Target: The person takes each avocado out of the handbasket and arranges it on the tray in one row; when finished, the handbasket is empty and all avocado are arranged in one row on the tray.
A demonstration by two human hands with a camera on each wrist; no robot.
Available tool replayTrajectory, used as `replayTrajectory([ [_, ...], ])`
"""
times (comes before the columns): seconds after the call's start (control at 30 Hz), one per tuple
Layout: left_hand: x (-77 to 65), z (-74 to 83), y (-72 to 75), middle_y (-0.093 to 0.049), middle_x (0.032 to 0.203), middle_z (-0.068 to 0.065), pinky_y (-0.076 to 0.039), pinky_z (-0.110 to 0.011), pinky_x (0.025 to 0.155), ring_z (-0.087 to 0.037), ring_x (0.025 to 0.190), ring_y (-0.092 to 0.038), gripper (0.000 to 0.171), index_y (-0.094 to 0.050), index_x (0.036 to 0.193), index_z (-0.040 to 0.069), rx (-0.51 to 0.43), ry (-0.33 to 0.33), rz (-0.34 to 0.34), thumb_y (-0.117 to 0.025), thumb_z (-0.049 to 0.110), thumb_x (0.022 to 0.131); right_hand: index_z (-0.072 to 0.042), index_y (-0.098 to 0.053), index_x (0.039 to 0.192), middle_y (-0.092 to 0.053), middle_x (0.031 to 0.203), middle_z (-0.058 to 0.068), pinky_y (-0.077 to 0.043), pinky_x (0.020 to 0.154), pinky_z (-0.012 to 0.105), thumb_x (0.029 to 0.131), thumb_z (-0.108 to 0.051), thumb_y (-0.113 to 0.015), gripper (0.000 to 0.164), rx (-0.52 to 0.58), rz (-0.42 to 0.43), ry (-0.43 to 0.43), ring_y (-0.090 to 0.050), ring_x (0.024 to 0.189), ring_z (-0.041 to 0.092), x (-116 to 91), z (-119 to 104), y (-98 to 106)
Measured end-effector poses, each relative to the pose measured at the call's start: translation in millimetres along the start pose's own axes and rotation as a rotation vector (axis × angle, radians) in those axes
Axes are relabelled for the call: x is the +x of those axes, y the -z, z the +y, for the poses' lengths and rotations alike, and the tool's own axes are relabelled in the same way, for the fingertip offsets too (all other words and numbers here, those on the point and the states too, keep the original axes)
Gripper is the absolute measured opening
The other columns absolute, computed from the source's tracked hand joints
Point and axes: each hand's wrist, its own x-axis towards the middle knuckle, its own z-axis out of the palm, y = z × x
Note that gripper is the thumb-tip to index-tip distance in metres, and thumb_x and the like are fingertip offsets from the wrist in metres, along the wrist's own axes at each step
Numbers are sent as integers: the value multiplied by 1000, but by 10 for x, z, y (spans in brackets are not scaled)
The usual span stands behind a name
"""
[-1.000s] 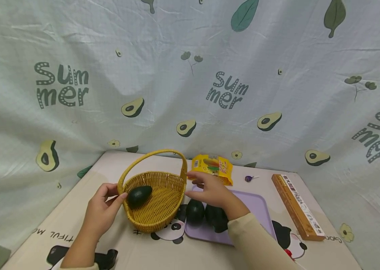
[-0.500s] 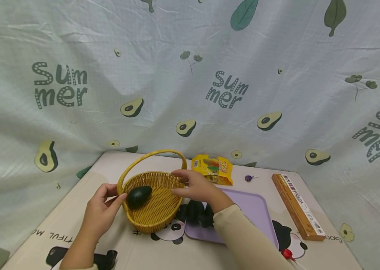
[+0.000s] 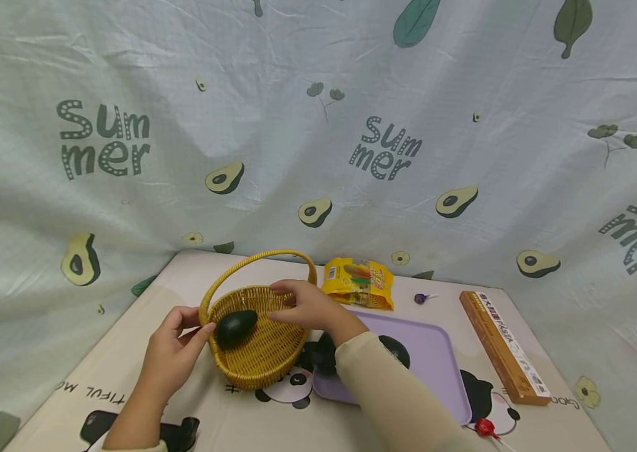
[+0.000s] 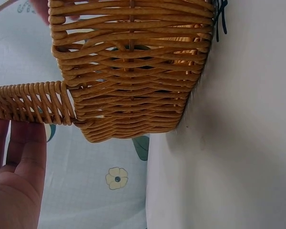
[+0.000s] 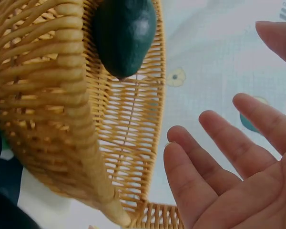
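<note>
A yellow woven basket (image 3: 259, 367) with a tall arched handle (image 3: 256, 256) stands on the table, a dark green avocado (image 3: 236, 328) lying at its left side. My left hand (image 3: 171, 348) pinches the lower left end of the handle between thumb and fingers; in the left wrist view that hand (image 4: 19, 167) is partly behind the handle. Over the basket's right part hovers my right hand (image 3: 310, 307), its fingers spread and holding nothing. The right wrist view has this hand (image 5: 248, 167) apart from the avocado (image 5: 126, 36), with the basket rim (image 5: 93, 119) beside it.
Right of the basket lies a lilac tray (image 3: 431, 370) with dark avocados (image 3: 394, 350), partly hidden by my right sleeve. Behind are a yellow snack bag (image 3: 359, 284) and a purple lollipop (image 3: 421, 299). A pasta box (image 3: 504, 348) and a red lollipop (image 3: 485, 428) lie farther right.
My right hand has moved left from the basket's right rim to above its inside. The left hand keeps its hold on the handle; basket and avocado have stayed in place.
</note>
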Motion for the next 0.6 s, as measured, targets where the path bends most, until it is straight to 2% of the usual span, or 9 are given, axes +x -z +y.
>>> replayTrajectory([
  [0.1,-11,12,-3,-66,121,-13,-52,-4,84,11,106,-57,27,-59,119,4,-7,-4,4,-72,14,97,-12,-55,146,-57,149,14,-54,107,46,93,-35,-76,62,4,-9,-6,-58,131,39,56,-10,-29],
  [0.4,10,27,-11,-66,119,-15,-51,-3,85,9,105,-57,28,-59,120,2,-16,-25,1,-72,13,97,-15,-58,145,-61,144,11,-56,104,41,92,-37,-77,60,14,1,-55,-61,129,32,178,-51,-93],
  [0.6,-9,24,2,-66,120,-13,-51,-3,85,12,104,-57,28,-59,120,4,-5,-1,-3,-72,13,97,-15,-59,143,-62,143,12,-58,102,38,91,-37,-77,59,6,-9,-85,-62,127,30,275,-96,-199],
])
